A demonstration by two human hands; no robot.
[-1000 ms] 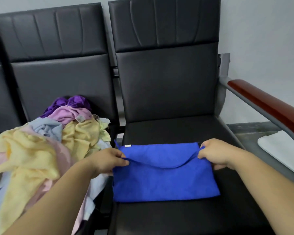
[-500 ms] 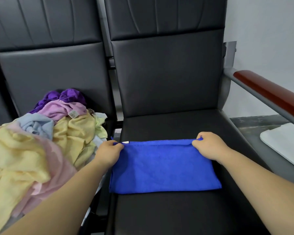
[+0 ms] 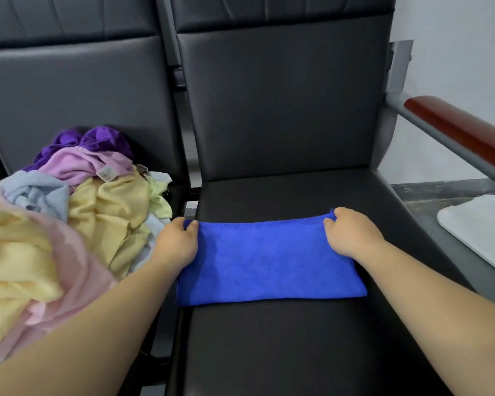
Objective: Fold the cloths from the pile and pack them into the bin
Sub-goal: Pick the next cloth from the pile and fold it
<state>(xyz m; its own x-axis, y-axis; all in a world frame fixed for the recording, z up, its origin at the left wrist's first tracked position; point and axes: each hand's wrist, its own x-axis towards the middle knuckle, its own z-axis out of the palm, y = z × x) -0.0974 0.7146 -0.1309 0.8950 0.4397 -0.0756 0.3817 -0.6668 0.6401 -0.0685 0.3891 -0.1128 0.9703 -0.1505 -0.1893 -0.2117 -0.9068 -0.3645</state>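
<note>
Blue cloth [image 3: 269, 261] lies folded flat on the near part of the right chair seat [image 3: 297, 352], long side left to right. Left hand [image 3: 176, 242] pinches the far left corner, fingers curled over the edge. Right hand [image 3: 350, 234] pinches the far right corner, thumb and fingers closed on the fabric. Pile of cloths [image 3: 69, 212], yellow, pink, pale blue, purple, heaped on the left seat. White bin [image 3: 480, 230] at right, partly in view
</note>
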